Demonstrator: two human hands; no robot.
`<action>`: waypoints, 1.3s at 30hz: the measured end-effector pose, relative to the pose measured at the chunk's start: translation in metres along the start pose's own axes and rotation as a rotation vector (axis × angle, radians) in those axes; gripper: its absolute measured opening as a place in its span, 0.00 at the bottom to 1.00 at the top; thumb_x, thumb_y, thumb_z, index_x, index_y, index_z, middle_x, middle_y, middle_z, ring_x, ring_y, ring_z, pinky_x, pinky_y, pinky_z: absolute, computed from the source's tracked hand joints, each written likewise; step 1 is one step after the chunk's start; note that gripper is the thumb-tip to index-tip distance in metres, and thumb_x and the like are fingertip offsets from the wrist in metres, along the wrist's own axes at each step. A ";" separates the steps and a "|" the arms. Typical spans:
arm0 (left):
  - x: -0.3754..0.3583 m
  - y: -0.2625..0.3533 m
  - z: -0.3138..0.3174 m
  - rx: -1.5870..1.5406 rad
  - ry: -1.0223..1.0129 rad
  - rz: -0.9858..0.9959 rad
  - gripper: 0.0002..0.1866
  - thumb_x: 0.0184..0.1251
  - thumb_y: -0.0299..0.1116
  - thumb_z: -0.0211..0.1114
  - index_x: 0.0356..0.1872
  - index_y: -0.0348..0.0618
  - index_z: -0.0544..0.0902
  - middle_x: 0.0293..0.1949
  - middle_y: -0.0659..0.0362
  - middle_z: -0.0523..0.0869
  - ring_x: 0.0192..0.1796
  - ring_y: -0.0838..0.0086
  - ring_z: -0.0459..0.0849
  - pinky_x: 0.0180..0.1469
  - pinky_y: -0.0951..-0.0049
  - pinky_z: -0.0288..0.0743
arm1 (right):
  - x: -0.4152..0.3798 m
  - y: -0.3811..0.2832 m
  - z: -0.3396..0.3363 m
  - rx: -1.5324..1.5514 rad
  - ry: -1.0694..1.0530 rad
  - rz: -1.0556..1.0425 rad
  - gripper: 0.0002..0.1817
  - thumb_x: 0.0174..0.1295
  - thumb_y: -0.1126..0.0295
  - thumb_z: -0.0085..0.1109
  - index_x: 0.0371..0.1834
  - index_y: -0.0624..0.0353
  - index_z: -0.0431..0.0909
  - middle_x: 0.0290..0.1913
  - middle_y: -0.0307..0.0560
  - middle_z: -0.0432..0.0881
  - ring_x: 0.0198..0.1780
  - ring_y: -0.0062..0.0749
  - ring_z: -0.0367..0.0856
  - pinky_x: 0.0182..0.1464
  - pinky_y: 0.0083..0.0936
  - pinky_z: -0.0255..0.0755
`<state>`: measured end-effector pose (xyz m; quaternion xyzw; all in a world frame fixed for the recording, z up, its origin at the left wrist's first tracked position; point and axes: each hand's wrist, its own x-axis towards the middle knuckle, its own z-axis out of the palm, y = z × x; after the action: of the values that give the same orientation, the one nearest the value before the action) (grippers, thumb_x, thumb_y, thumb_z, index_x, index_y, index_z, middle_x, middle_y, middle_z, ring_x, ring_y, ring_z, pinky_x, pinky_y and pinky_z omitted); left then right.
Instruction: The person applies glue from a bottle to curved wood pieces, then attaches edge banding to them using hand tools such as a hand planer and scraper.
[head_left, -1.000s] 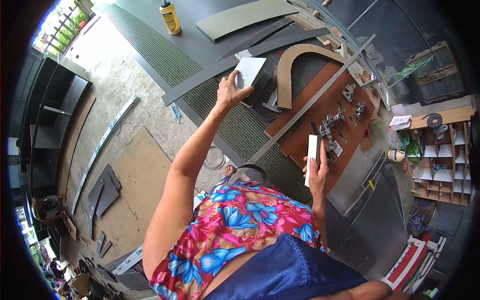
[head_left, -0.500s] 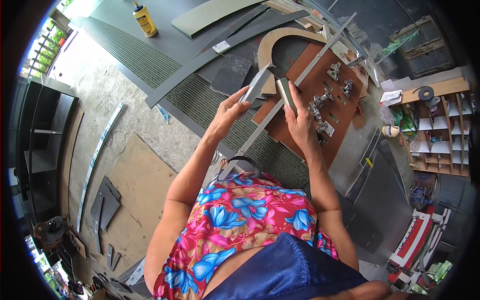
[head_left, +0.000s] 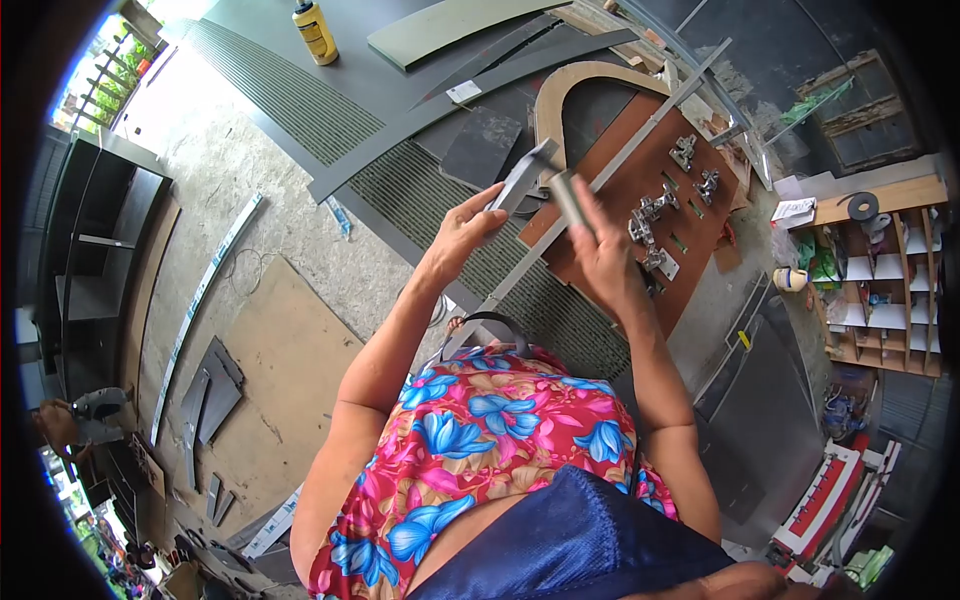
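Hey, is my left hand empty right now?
No, the left hand is gripping a pale flat piece, with its fingers and thumb on the near end.

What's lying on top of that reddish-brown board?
Shiny metal fittings lie on the reddish-brown board, and a long metal bar crosses over it. The right hand hides part of its surface, so anything there can't be seen.
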<state>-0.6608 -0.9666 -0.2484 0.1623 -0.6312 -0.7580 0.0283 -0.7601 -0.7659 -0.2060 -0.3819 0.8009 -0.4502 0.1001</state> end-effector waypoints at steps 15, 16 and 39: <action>0.107 -0.038 -0.031 1.101 0.490 0.321 0.45 0.39 0.54 0.70 0.66 0.53 0.71 0.58 0.37 0.68 0.60 0.44 0.67 0.61 0.48 0.62 | -0.053 0.016 -0.023 0.205 0.127 0.297 0.29 0.71 0.68 0.43 0.76 0.46 0.53 0.34 0.42 0.79 0.22 0.14 0.71 0.22 0.15 0.70; 0.113 -0.041 -0.033 1.116 0.476 0.343 0.45 0.39 0.53 0.71 0.66 0.53 0.71 0.58 0.37 0.67 0.59 0.44 0.67 0.62 0.46 0.60 | -0.058 0.019 -0.023 0.195 0.125 0.319 0.29 0.71 0.67 0.43 0.76 0.46 0.53 0.34 0.42 0.79 0.22 0.14 0.71 0.22 0.15 0.70; 0.249 -0.017 -0.243 0.591 0.820 0.136 0.27 0.55 0.39 0.68 0.57 0.39 0.78 0.49 0.47 0.84 0.53 0.56 0.82 0.57 0.63 0.75 | -0.063 0.035 -0.005 0.165 0.163 0.494 0.34 0.68 0.66 0.51 0.76 0.51 0.51 0.35 0.44 0.81 0.22 0.19 0.75 0.20 0.18 0.71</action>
<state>-0.8247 -1.2546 -0.3540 0.4060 -0.7647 -0.4176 0.2757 -0.7371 -0.7081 -0.2424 -0.1282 0.8359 -0.5050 0.1726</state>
